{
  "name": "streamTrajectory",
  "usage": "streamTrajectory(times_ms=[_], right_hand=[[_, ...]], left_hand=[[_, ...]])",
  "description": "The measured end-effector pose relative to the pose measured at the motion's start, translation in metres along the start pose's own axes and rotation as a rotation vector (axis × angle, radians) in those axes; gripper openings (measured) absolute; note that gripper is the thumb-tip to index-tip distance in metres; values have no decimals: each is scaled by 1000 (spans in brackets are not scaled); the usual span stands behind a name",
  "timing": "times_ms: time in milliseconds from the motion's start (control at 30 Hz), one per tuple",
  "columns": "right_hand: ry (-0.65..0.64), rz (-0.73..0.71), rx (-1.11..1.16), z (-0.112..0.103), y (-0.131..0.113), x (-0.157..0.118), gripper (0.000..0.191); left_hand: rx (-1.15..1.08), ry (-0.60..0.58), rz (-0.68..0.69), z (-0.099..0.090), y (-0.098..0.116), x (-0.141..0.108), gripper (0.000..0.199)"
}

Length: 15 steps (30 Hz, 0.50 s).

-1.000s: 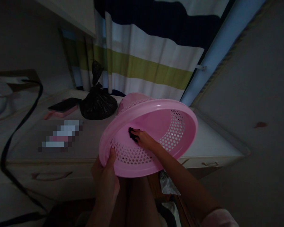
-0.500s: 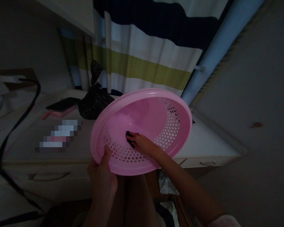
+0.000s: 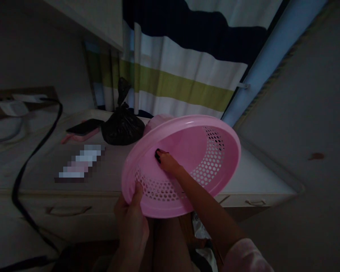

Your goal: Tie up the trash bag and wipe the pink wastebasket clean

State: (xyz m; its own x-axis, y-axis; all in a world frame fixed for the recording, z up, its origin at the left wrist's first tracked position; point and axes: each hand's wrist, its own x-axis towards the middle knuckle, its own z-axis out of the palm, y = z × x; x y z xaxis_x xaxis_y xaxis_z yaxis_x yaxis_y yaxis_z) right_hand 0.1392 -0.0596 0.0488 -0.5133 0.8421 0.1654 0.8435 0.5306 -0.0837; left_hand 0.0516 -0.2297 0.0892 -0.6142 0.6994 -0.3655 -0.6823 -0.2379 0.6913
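A pink plastic basket (image 3: 187, 149) with rows of round holes is tilted, its opening facing me. At its lower left rim, my left hand (image 3: 133, 213) grips it, the thumb inside over the holes. Inside the basket, my right hand (image 3: 168, 162) is closed on a small black cloth-like item (image 3: 158, 155), pressed against the inner surface. Part of that black item is hidden by my fingers.
On the white counter (image 3: 260, 177) behind stand a tied black plastic bag (image 3: 123, 126) and a dark phone on a pink item (image 3: 85, 127). A black cable (image 3: 36, 149) hangs at the left. A striped curtain (image 3: 184, 79) hangs behind.
My right hand has moved up and deeper into the basket with the black item. The whole view has shifted a little, and the basket appears slightly further right and lower.
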Motion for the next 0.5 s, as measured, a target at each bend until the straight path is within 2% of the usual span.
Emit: streamTrajectory(times_ms=[300,400,500], right_hand=[[-90,232,-211,-14,-2,-14,30],[-133,242,-232,-20,-3,-24,31],[-197,182,-211,-28,1,-34,30]], left_hand=[[-36,-22,20,-1,-8,4,20],[-37,-41,21,-3,-11,5,22],[-33,-33,34,-2,-12,6,20]])
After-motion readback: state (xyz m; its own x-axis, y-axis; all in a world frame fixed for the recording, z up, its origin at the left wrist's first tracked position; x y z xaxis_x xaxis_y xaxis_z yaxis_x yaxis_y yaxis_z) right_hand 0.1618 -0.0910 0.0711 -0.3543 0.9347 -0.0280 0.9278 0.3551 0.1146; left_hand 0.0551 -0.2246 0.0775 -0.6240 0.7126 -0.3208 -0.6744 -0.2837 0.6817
